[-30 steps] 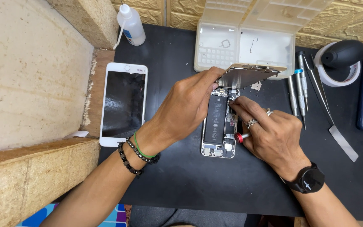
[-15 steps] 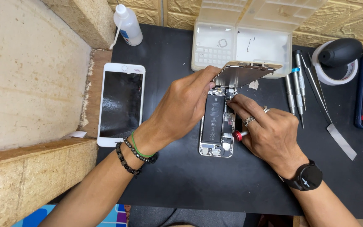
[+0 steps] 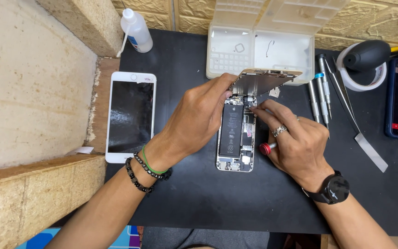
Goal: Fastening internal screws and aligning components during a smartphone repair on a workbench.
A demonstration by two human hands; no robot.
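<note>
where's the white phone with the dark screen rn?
In the head view the white phone lies flat, screen up, at the left edge of the black mat, left of the left hand and below the small squeeze bottle.

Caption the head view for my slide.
Left hand lifts screen panel off opened phone; right hand works a red-capped screwdriver inside.

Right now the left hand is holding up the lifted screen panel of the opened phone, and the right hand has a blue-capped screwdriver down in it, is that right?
Not quite. The head view shows the left hand propping up the lifted screen panel of the opened phone, but the screwdriver in the right hand has a red cap, not blue. The blue-banded one lies among the spare screwdrivers on the mat.
</note>
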